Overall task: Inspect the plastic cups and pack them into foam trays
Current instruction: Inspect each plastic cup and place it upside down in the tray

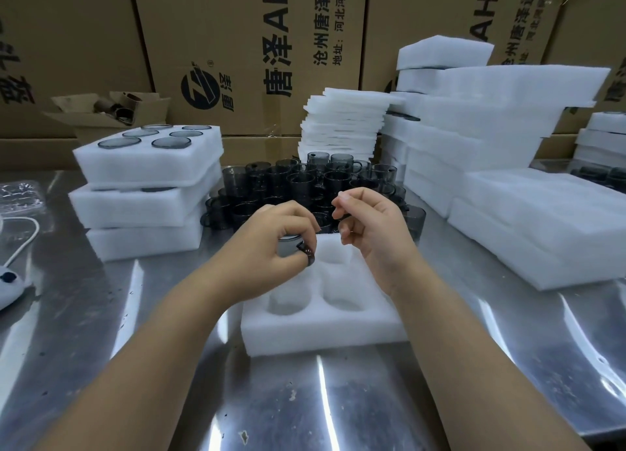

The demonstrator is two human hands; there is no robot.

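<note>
A shiny metal bench (101, 332) was seen from above, with two bare forearms reaching forward over it. A white foam tray (325, 328) with round pockets lay at the centre of the bench, its nearer pockets unfilled. The left hand (271, 247) was held over the tray's far left corner, its fingers (306, 256) closed around a dark, smoky plastic cup (289, 245), which was gripped at the rim and handle just above or in a pocket; which of the two could not be told. The right hand (369, 227) was raised beside it, its fingers curled loosely with thumb and forefinger pinched together; whether anything was held could not be told. Behind the hands, a crowd of matching dark cups (305, 183) was stacked on the bench. To the left, three filled foam trays (145, 193) were piled, cups showing in the top one. Stacks of white foam sheets (342, 125) and trays (501, 129) were placed to the right, before printed cardboard boxes (250, 44).
</note>
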